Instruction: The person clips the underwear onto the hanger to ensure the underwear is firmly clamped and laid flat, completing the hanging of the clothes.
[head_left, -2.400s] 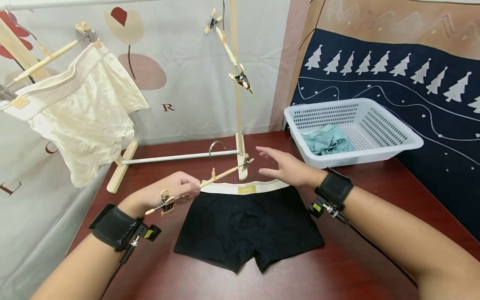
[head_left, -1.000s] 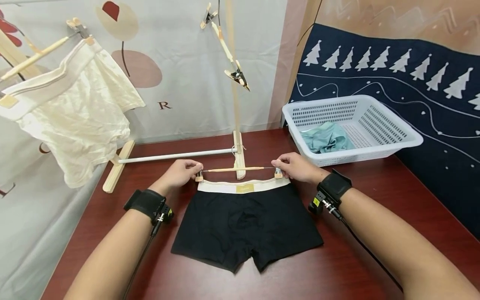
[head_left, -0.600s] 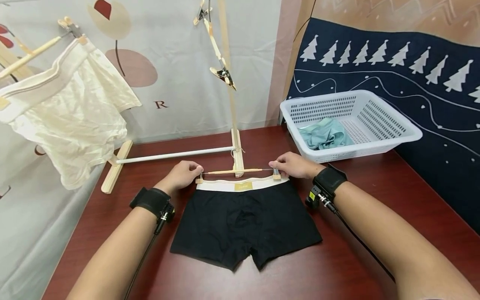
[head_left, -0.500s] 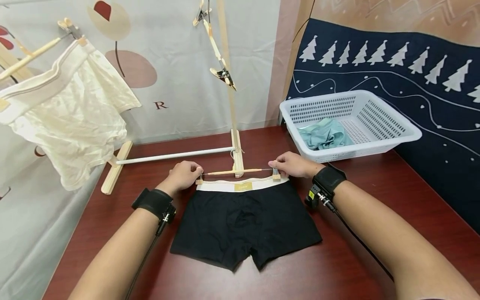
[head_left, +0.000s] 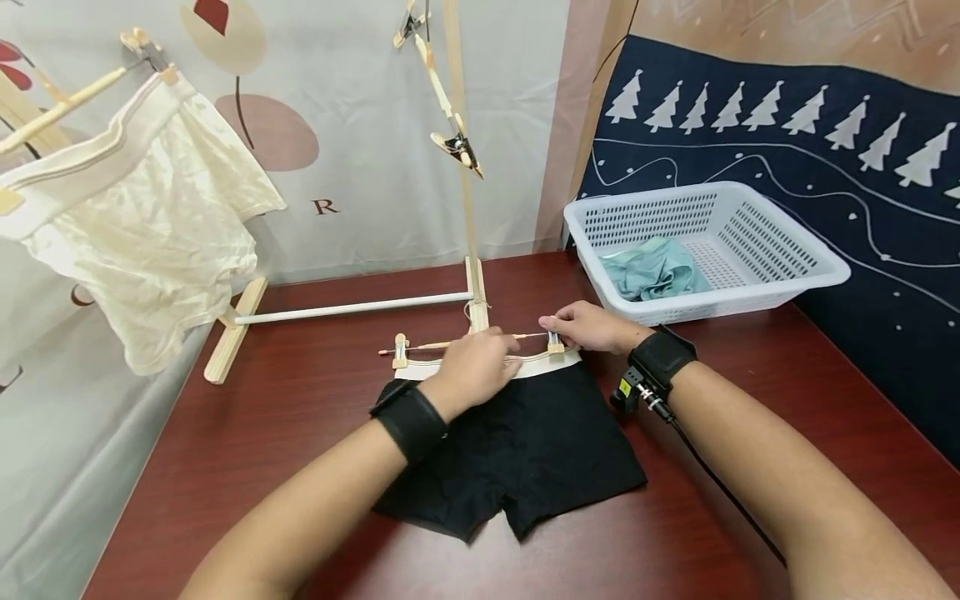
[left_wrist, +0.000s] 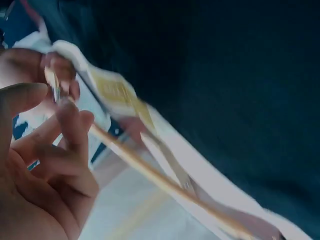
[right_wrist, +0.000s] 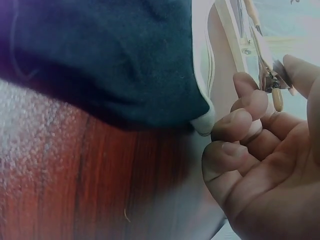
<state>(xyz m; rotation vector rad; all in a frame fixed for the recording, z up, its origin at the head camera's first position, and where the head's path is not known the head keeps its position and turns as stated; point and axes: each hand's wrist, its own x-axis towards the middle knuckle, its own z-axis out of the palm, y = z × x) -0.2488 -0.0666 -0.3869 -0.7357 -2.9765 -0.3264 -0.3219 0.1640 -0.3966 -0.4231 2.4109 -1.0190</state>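
Note:
Black boxer briefs (head_left: 510, 458) lie flat on the table, waistband (head_left: 551, 364) towards the back. A wooden clip hanger (head_left: 431, 345) lies along that waistband, its left clip (head_left: 401, 352) standing on the band's left end. My right hand (head_left: 588, 327) pinches the right clip (head_left: 555, 343) between thumb and finger at the band's right end. My left hand (head_left: 476, 367) reaches across the middle of the hanger, fingers loosely bent and pointing to the right clip. It covers the gold label (left_wrist: 114, 92) in the head view, though the left wrist view shows it.
Cream briefs (head_left: 150, 225) hang from another clip hanger at the left. A wooden stand with a white crossbar (head_left: 352, 309) is behind the hands; a bare clip hanger (head_left: 435, 83) hangs above. At the back right, a white basket (head_left: 772, 296) holds a teal cloth (head_left: 652, 268).
Both hands came to the hanger's two clips at the waistband. My left hand has since let go of the left clip and moved right across the hanger; my right hand stays on its clip.

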